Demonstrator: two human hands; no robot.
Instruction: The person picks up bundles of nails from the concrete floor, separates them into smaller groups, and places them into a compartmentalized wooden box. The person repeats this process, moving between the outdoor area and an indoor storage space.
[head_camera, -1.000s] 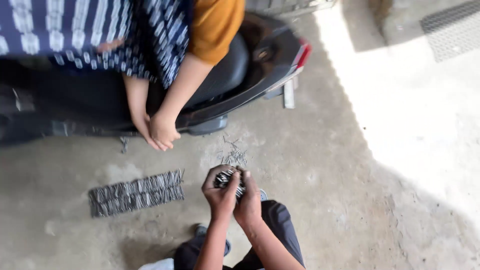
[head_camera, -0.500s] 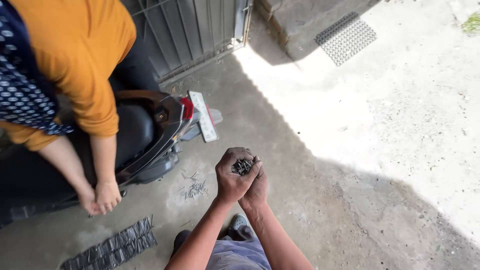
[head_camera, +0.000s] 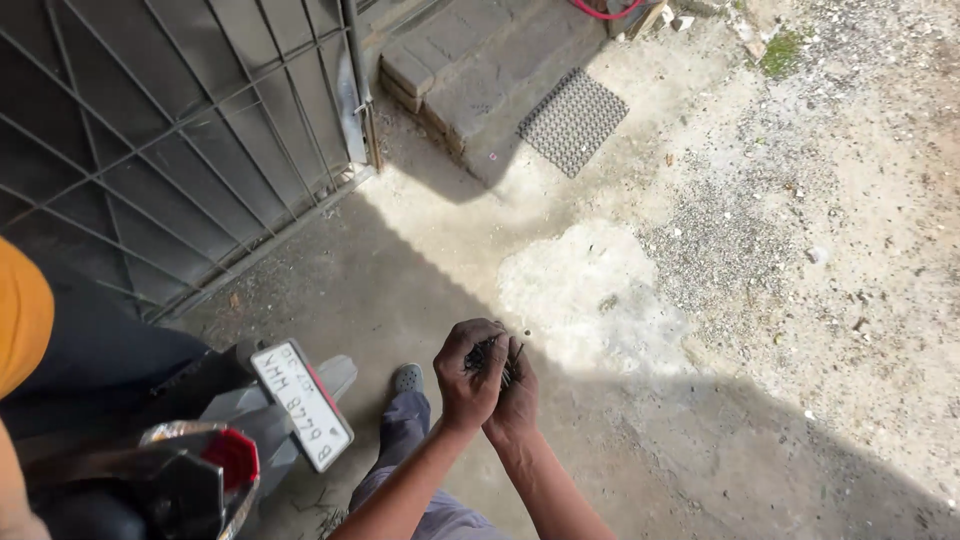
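Both hands raised together above the concrete floor (head_camera: 620, 440), in the shade just short of the sunlit patch. Left hand (head_camera: 468, 372) curled over a bundle of small dark nails (head_camera: 492, 352), fingers (head_camera: 482, 333) closed round it from the left. Right hand (head_camera: 515, 395) pressed against the left from behind and below, cupping the same bundle; thin dark ends poking out between the two hands at the top. Below the hands, a grey trouser leg and a grey shoe (head_camera: 406, 378) flat on the floor. To the left, the rear of a scooter (head_camera: 190, 470) with a red tail light (head_camera: 232, 458) and a white number plate (head_camera: 300, 403). Orange sleeve (head_camera: 22, 310) of another person at the left edge. Behind the scooter, a metal gate (head_camera: 170, 140); beside it a concrete step (head_camera: 470, 75) with a grey mat (head_camera: 572, 120) lying across it.
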